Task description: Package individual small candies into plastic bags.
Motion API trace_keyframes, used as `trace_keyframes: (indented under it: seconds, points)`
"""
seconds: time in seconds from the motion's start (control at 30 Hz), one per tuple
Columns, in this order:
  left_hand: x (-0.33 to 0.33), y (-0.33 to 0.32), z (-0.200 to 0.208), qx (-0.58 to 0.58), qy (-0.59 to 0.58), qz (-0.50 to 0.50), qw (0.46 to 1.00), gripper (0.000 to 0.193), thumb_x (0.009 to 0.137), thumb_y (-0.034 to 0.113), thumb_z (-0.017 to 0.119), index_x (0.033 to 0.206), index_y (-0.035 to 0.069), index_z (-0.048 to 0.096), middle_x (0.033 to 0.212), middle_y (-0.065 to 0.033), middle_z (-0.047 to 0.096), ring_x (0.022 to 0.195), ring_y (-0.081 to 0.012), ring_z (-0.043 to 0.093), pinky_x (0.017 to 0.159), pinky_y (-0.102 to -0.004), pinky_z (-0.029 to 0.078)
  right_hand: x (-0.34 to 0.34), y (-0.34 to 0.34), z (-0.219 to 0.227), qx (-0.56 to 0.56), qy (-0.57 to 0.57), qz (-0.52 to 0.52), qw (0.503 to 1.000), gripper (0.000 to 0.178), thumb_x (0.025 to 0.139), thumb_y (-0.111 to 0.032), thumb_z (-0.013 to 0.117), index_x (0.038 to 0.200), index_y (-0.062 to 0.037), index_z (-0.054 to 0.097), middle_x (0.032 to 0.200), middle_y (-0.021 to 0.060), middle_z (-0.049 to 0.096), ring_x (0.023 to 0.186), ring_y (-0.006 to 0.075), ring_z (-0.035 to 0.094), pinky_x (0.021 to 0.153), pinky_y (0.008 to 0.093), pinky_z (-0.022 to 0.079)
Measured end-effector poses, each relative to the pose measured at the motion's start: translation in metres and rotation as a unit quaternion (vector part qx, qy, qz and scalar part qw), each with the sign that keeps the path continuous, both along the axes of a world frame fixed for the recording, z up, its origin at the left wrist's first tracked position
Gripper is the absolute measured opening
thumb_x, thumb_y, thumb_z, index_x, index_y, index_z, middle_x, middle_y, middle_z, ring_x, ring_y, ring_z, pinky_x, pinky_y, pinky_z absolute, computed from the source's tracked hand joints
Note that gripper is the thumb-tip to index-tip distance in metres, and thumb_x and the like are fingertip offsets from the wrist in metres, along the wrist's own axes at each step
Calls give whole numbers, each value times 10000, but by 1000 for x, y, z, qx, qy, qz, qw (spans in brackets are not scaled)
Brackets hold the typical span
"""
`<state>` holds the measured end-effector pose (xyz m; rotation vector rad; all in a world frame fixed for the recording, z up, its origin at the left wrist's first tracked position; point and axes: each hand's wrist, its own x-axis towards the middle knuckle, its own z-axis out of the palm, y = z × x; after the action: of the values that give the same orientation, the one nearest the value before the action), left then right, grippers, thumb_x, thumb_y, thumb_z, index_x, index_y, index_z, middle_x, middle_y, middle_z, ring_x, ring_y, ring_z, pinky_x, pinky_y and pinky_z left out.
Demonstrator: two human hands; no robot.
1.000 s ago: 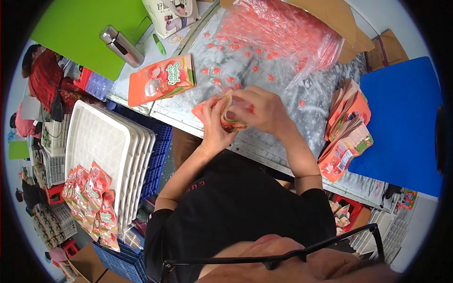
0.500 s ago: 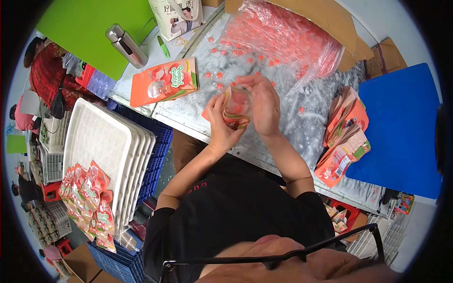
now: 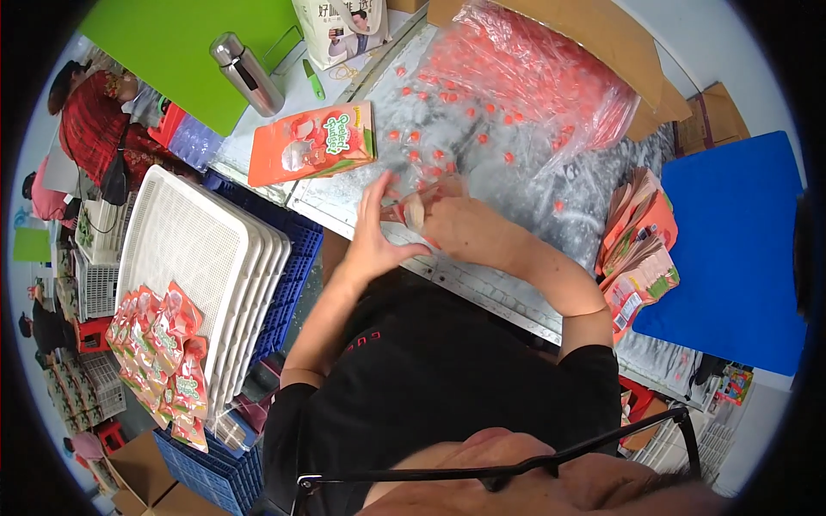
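Over the table's near edge, a small red and clear candy pouch [image 3: 416, 212] is tilted between my hands, much of it hidden by fingers. My right hand [image 3: 465, 228] is closed around its far side, knuckles up. My left hand [image 3: 372, 236] stands beside the pouch with its fingers stretched up and its thumb pointing right, spread apart; whether it touches the pouch is hard to see. Several loose red candies [image 3: 437, 156] lie on the table just beyond my hands.
Flat pouches [image 3: 314, 142] are stacked at the left, near a steel thermos [image 3: 247, 76]. More pouches [image 3: 641, 249] stand by a blue board [image 3: 731, 249]. Clear plastic [image 3: 533, 69] covers a red candy heap. White trays [image 3: 185, 224] carry filled pouches [image 3: 163, 344].
My right hand has come down and left, turning over to close around the pouch. My left hand has let go, its fingers spreading. The pouch has shifted slightly left and tipped.
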<state>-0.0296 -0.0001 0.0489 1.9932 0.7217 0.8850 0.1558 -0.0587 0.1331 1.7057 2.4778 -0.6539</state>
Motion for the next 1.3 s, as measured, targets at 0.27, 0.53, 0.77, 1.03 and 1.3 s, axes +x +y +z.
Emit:
trace_keyframes:
  seconds: [0.27,0.53,0.77,1.03,1.3]
  points:
    - [-2,30,3,-235,14,-243,941,890,588,62,886,1385,26,493,1164,-102,675,1082,-153,611,911,-311,497,-13,-9,-6,232,33,74,969,212,791,-138,630,943,6,665,788,121,679,889,305,659,816,409,514]
    - [11,4,3,-219,-31,-181,958,581,716,-11,809,1260,-7,606,1117,-67,686,979,-89,612,849,-280,517,-2,14,-12,-33,71,90,993,183,836,-170,602,907,-1,606,888,176,664,874,364,645,797,440,505]
    - [-5,17,1,-312,-113,-77,940,327,785,-17,739,1099,-78,676,961,-101,721,810,-103,653,730,-244,535,11,-3,16,404,159,-50,899,262,803,-106,684,1038,-3,630,1074,151,654,918,338,650,737,414,526]
    - [-14,7,-11,-353,-205,-73,910,204,894,111,684,1048,-19,714,985,-55,719,870,-93,637,745,-256,531,4,-13,-56,151,467,-315,813,204,846,-126,724,975,24,676,749,39,660,698,72,580,623,254,477]
    - [-24,-5,-27,-354,-236,-37,904,248,995,186,574,1069,-19,693,944,-43,714,845,-83,635,754,-250,515,5,-20,-82,147,501,-347,779,148,884,-134,695,907,12,690,723,2,640,658,43,530,589,238,444]
